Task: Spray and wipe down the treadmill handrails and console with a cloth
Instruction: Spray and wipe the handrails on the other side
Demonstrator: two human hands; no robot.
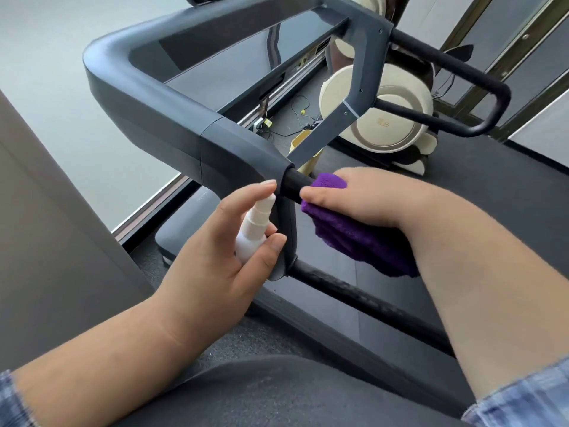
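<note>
My left hand [221, 241] holds a small white spray bottle [254, 226], nozzle up, right beside the grey treadmill frame [172, 118]. My right hand [363, 198] grips a purple cloth [360, 238] wrapped over the black left handrail [292, 188] where it leaves the frame. The cloth hangs down under my wrist. A lower black handrail bar [354, 291] runs toward me. The far right handrail [462, 72] loops at the upper right. A dark console panel [246, 53] lies inside the frame.
The black treadmill belt [492, 180] lies under my right arm. A cream massage chair [391, 112] stands ahead of the treadmill, with cables [295, 118] on the floor. A grey floor [46, 72] and a brown wall panel [46, 241] are at the left.
</note>
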